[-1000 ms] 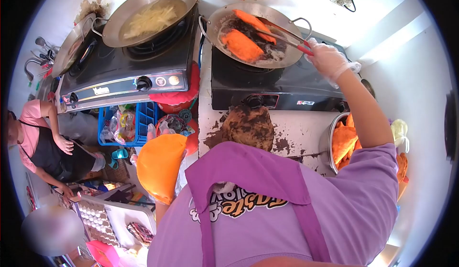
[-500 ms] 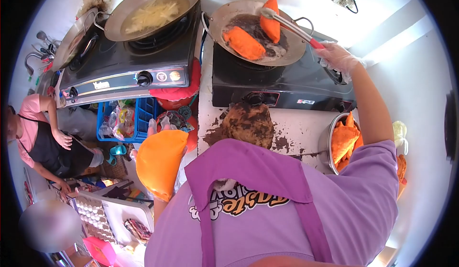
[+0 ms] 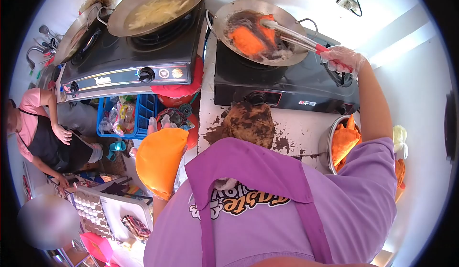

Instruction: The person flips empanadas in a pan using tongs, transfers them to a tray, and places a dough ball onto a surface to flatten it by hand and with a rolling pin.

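Note:
My right hand [image 3: 343, 60], in a clear plastic glove, grips metal tongs [image 3: 306, 41] by their red handles. The tong tips reach into a wok [image 3: 221, 23] of dark bubbling oil, with their arms parted. Two orange empanadas [image 3: 245, 41] lie in the oil, one right beside the tips and partly under the bubbles. Low on the left, my gloved left hand [image 3: 152, 125] supports an uncooked-looking orange half-moon empanada [image 3: 161, 162]. Most of that hand is hidden behind the dough.
A steel pot [image 3: 325, 147] of orange empanadas stands right of the black stove [image 3: 287, 87]. Another wok [image 3: 114, 23] holds pale strips in oil at upper left. A blotched brown round thing [image 3: 248, 126] sits before the stove. Someone in a black apron [image 3: 50, 145] is at far left.
The empanada held up by the tongs has gone down into the oil beside the other one. The tongs have spread apart, and my right hand has shifted slightly right. My left hand stays put.

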Action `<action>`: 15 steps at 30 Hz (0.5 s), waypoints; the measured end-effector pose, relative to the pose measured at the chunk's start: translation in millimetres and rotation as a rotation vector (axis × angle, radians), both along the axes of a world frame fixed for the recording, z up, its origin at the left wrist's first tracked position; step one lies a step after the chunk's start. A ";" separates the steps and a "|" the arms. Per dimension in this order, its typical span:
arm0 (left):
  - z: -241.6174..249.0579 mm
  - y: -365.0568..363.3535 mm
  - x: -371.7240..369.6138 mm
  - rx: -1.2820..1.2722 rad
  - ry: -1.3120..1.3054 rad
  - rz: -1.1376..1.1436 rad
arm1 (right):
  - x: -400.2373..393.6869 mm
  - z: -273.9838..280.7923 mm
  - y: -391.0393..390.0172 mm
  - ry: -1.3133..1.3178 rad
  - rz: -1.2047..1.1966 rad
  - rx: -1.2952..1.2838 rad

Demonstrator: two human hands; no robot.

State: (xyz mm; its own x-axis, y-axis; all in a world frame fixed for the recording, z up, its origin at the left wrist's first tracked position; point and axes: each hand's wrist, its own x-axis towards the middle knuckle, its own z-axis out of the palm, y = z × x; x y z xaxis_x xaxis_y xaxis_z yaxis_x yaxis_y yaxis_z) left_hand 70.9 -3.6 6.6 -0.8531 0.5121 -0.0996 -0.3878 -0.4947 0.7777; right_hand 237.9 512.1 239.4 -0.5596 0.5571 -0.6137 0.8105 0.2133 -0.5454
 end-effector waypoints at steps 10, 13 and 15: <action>-12.9 -12.8 -5.2 -0.499 0.495 -0.028 | -5.7 -10.3 18.3 0.065 0.024 -0.121; -19.6 -15.4 -8.9 -0.649 0.644 -0.046 | -8.9 -13.9 14.9 0.076 0.018 -0.121; -26.2 -15.3 -11.9 -0.747 0.746 -0.062 | -12.5 -13.6 9.3 0.093 0.024 -0.115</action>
